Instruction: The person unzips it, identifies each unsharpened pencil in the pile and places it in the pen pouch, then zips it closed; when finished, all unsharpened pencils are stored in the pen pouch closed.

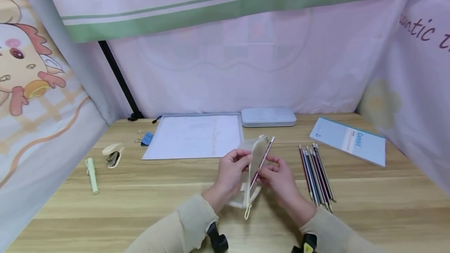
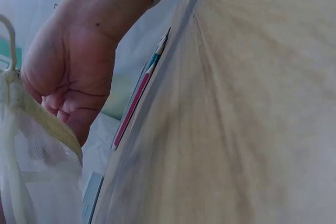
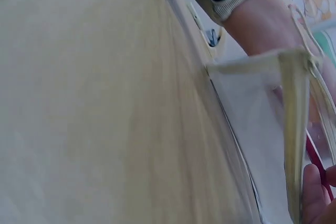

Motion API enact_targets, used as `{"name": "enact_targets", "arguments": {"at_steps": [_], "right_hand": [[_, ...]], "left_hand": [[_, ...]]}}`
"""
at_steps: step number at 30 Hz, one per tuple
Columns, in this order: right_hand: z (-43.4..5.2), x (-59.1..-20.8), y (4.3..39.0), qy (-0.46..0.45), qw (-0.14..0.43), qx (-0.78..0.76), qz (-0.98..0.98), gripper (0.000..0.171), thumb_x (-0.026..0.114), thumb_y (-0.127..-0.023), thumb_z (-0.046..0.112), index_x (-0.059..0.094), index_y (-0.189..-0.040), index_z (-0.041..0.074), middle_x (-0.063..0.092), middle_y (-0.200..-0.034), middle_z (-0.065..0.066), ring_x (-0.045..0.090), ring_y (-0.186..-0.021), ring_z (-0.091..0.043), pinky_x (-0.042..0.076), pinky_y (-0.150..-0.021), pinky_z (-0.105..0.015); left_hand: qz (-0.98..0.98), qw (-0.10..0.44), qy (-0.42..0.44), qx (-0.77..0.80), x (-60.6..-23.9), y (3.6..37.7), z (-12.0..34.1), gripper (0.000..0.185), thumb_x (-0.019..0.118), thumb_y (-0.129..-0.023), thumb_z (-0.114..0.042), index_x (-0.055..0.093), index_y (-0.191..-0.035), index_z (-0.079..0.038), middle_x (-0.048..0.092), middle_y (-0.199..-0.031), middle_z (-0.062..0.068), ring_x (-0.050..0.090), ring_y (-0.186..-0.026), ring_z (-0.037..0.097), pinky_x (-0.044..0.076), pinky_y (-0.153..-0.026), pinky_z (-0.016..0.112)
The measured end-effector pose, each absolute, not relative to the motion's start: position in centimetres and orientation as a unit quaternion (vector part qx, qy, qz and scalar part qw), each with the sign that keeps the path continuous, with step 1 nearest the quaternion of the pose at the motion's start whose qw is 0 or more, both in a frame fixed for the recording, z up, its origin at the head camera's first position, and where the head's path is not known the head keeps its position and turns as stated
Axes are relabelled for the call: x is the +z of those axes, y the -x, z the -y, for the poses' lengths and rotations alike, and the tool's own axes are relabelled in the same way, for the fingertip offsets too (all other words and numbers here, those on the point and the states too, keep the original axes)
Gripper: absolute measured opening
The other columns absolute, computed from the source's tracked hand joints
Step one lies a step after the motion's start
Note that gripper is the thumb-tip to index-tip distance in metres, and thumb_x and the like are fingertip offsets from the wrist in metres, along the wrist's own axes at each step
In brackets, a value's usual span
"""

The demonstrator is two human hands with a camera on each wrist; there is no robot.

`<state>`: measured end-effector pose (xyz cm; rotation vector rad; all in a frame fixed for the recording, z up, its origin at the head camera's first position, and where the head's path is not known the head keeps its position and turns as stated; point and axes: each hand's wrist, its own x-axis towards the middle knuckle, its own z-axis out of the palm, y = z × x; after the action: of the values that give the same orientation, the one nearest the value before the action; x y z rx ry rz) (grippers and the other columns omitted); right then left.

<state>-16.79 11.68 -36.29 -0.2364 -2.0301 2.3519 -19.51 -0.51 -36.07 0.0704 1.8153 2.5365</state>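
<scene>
A cream mesh pencil pouch (image 1: 254, 167) is held upright above the wooden desk (image 1: 158, 190). My left hand (image 1: 230, 171) grips its upper left edge. My right hand (image 1: 277, 179) pinches a dark red pencil (image 1: 262, 162) that slants into the pouch's open top. In the left wrist view the right hand (image 2: 73, 72) shows beside the pouch's mesh and cream edge (image 2: 37, 124). The right wrist view shows the pouch (image 3: 262, 129) from below, with a red pencil (image 3: 316, 160) behind its mesh and my right fingertips (image 3: 315, 192) at the corner.
Several pencils (image 1: 316, 173) lie in a row right of the hands. A blue notebook (image 1: 349, 145) is further right. A clear document folder (image 1: 193, 136) and a grey case (image 1: 268, 117) lie behind. A stapler (image 1: 113, 154), green marker (image 1: 92, 175) and binder clips (image 1: 145, 138) are left.
</scene>
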Motion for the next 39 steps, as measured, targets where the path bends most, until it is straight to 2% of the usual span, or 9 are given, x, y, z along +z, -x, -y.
{"name": "enact_targets", "arguments": {"at_steps": [4, 9, 13, 18, 23, 29, 35, 39], "right_hand": [[-10.9, -36.4, 16.3, 0.075, 0.002, 0.741, 0.667, 0.049, 0.059, -0.077, -0.007, 0.037, -0.122, -0.006, 0.057, -0.075, -0.004, 0.057, -0.060, -0.008, 0.051, -0.057, -0.019], [-11.6, -36.1, 16.1, 0.082, 0.002, 0.724, 0.684, 0.048, 0.060, -0.078, -0.005, 0.040, -0.122, -0.007, 0.058, -0.082, -0.008, 0.059, -0.065, -0.011, 0.052, -0.063, -0.022], [-14.2, -35.6, 16.2, 0.075, 0.015, 0.706, 0.704, 0.040, 0.058, -0.080, -0.005, 0.044, -0.118, -0.008, 0.058, -0.086, -0.006, 0.060, -0.070, -0.010, 0.053, -0.069, -0.023], [-19.5, -35.0, 16.9, 0.067, 0.041, 0.667, 0.741, 0.025, 0.057, -0.087, 0.000, 0.048, -0.110, -0.007, 0.056, -0.082, 0.002, 0.059, -0.070, -0.005, 0.053, -0.068, -0.021], [-25.2, -35.2, 17.7, 0.073, 0.019, 0.593, 0.802, 0.035, 0.054, -0.092, 0.012, 0.043, -0.118, -0.007, 0.053, -0.090, 0.002, 0.056, -0.075, -0.002, 0.052, -0.071, -0.019], [-29.5, -36.3, 18.3, 0.090, -0.018, 0.488, 0.868, 0.045, 0.052, -0.093, 0.017, 0.038, -0.127, -0.010, 0.053, -0.105, -0.015, 0.055, -0.081, -0.013, 0.051, -0.069, -0.024], [-30.8, -37.3, 19.0, 0.091, -0.056, 0.460, 0.882, 0.040, 0.059, -0.087, 0.009, 0.044, -0.118, -0.012, 0.057, -0.094, -0.014, 0.056, -0.075, -0.016, 0.051, -0.063, -0.027], [-30.8, -37.4, 19.4, 0.094, -0.067, 0.449, 0.886, 0.040, 0.061, -0.085, 0.008, 0.046, -0.116, -0.012, 0.057, -0.093, -0.014, 0.055, -0.075, -0.017, 0.050, -0.063, -0.027]], "left_hand": [[-0.580, 0.002, -0.020, 0.814, -36.1, 19.5, 0.3, 0.022, 0.062, -0.081, 0.004, 0.059, -0.099, 0.014, 0.058, -0.071, -0.004, 0.052, -0.064, 0.006, 0.047, -0.058, 0.019], [-0.573, -0.002, -0.019, 0.819, -36.2, 19.5, 0.2, 0.021, 0.061, -0.080, 0.004, 0.059, -0.099, 0.014, 0.058, -0.071, -0.003, 0.052, -0.063, 0.006, 0.046, -0.058, 0.018], [-0.575, -0.002, -0.021, 0.818, -36.2, 19.6, 0.6, 0.022, 0.061, -0.081, 0.005, 0.058, -0.100, 0.015, 0.059, -0.072, -0.004, 0.051, -0.062, 0.005, 0.045, -0.057, 0.017], [-0.578, 0.000, -0.022, 0.816, -36.2, 19.7, 1.5, 0.025, 0.060, -0.081, 0.004, 0.057, -0.103, 0.017, 0.059, -0.073, -0.003, 0.051, -0.060, 0.005, 0.045, -0.057, 0.016], [-0.566, 0.007, -0.020, 0.824, -35.9, 19.7, 2.1, 0.020, 0.059, -0.082, 0.006, 0.059, -0.100, 0.015, 0.059, -0.073, -0.003, 0.052, -0.059, 0.005, 0.046, -0.056, 0.017], [-0.565, 0.009, -0.016, 0.825, -35.6, 19.8, 2.8, 0.022, 0.060, -0.082, 0.004, 0.059, -0.101, 0.014, 0.060, -0.074, -0.001, 0.052, -0.059, 0.007, 0.046, -0.057, 0.018], [-0.561, 0.009, -0.014, 0.827, -35.3, 19.8, 3.4, 0.011, 0.059, -0.081, 0.004, 0.064, -0.091, 0.005, 0.061, -0.075, 0.000, 0.052, -0.060, 0.007, 0.045, -0.058, 0.017], [-0.566, 0.006, -0.015, 0.824, -35.2, 19.8, 3.6, 0.014, 0.059, -0.080, 0.004, 0.062, -0.093, 0.009, 0.060, -0.074, -0.001, 0.051, -0.061, 0.007, 0.044, -0.057, 0.017]]}}
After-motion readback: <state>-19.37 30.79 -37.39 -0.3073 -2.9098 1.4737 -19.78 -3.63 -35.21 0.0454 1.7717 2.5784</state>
